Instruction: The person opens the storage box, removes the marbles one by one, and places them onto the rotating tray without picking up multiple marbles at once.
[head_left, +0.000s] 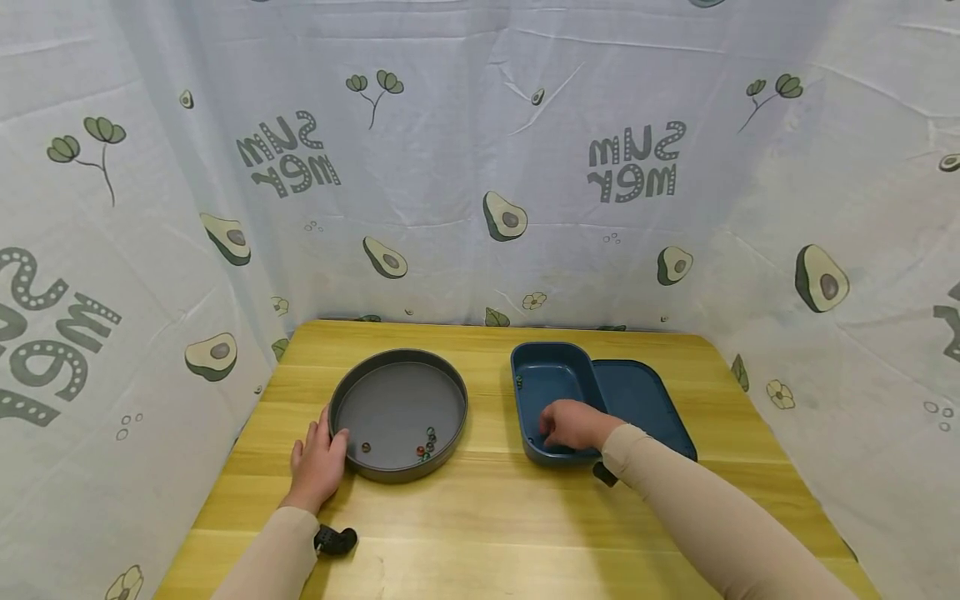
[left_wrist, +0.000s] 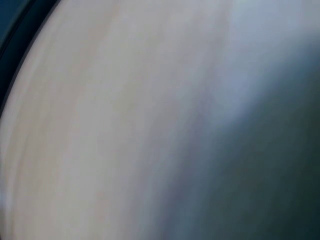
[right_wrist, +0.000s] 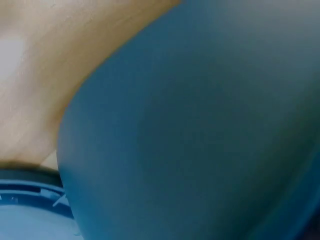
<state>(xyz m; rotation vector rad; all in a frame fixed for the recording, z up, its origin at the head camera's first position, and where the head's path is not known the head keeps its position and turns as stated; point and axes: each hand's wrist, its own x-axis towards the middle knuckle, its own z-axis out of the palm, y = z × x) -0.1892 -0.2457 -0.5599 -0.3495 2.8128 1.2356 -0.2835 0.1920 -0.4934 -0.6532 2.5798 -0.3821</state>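
Blue box [right_wrist: 140, 130] stands on table [right_wrist: 60, 55]; lid [right_wrist: 30, 222] near.

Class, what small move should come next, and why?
Probably lift the right hand out of the blue container: it is down inside, and must rise before it could reach the marbles in the grey pan, which the left hand touches.

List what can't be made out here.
Right hand: head view; it hides its own fingertips, so any grip is unclear.
Lid: head view; box hides its left edge.
Marbles in pan: head view; too small for a sure count.
Dark shape: left wrist view; too blurred to identify.
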